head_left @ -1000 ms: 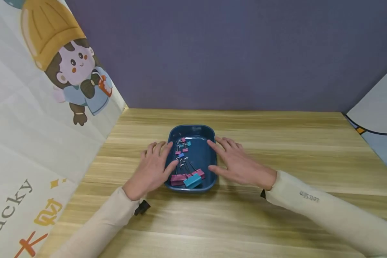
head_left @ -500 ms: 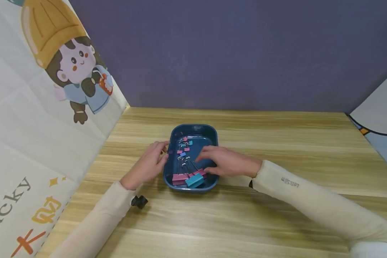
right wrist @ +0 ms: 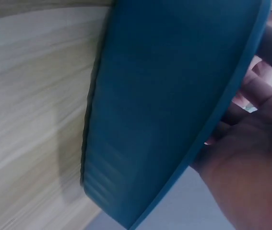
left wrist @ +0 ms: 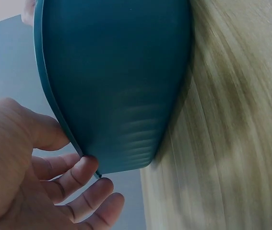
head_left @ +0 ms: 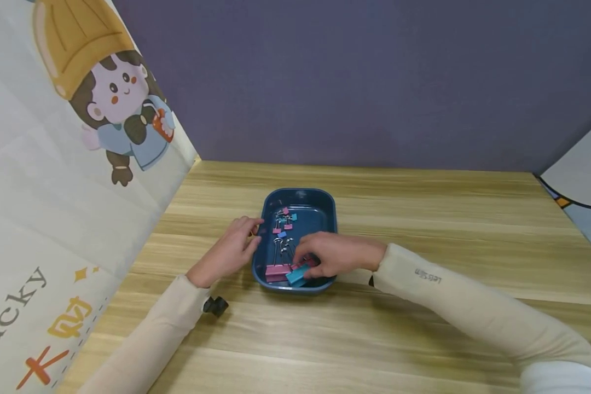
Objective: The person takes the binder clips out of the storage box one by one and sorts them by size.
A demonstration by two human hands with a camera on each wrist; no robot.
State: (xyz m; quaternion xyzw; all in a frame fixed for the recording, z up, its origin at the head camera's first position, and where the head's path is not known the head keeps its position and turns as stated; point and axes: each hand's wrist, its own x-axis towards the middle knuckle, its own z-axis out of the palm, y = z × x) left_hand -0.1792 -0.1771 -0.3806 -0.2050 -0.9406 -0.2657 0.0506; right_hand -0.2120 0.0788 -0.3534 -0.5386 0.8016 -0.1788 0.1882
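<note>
The head view shows the right hand (head_left: 332, 253) now come down into the near right part of the tray (head_left: 321, 221), where a moment ago its fingers hung above the contents; its thumb now touches the teal clip (head_left: 296, 275). The work, I judge, has passed from reaching to making contact with the large clips. The right fingers are bent over that spot, but I cannot tell whether they are clamped on anything. The left hand (head_left: 229, 250) stays at the tray's left rim, its fingers apart and lightly bent, touching the edge. The teal clip lies near the tray's front wall, against a second pink clip (head_left: 312, 260) mostly hidden by the right hand; the large pink clip (head_left: 278, 273) sits in the tray's near left corner. Small clips (head_left: 288, 226) cluster in the tray's far left part, with a blue clip (head_left: 282, 235) toward its middle. The worktop (head_left: 433, 213) spreads around the tray. Crowded wire handles could snag as the clips are handled, and the tray's raised wall blocks both wrist views of its contents.
</note>
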